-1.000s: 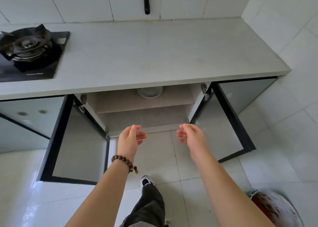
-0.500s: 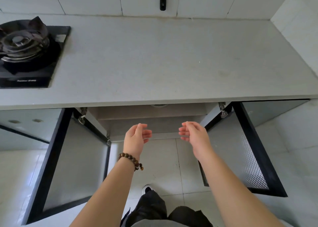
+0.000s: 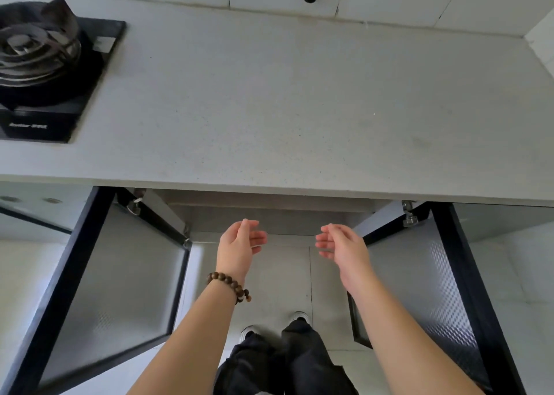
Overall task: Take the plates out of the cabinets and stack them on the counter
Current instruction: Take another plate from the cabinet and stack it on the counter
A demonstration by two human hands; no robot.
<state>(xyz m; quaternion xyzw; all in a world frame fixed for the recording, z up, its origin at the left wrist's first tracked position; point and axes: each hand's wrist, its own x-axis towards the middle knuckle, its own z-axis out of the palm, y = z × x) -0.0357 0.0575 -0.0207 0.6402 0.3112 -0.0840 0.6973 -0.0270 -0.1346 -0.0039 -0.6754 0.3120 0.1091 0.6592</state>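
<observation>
A: So, starting at the far left: what occupies the counter?

B: A gas burner on a black hob, at the far left end. The rest of the counter surface carries nothing, so no stack has been started there.

A: Below it?

B: The left cabinet door is swung fully out toward the viewer. Its purpose in that position is to leave the cabinet opening unobstructed.

A: State of the left hand?

B: Empty. Fingers loosely curled and slightly spread, palm turned inward toward the other hand. A bead bracelet sits on the wrist. The hand is near the cabinet mouth, just below the counter edge.

A: And the right hand?

B: Also empty, fingers relaxed and apart, palm facing left. The two palms face each other with a gap between them, a posture suited to taking a round item by both rims.

A: Right side?

B: The right cabinet door is likewise open, with patterned glass.

A: Where are the plates?

B: Not visible. The counter overhang hides the shelf interior from this angle. Presumably they sit inside the cabinet.

A: Next requirement?

B: Probably a lower stance, then both hands go in.
</observation>
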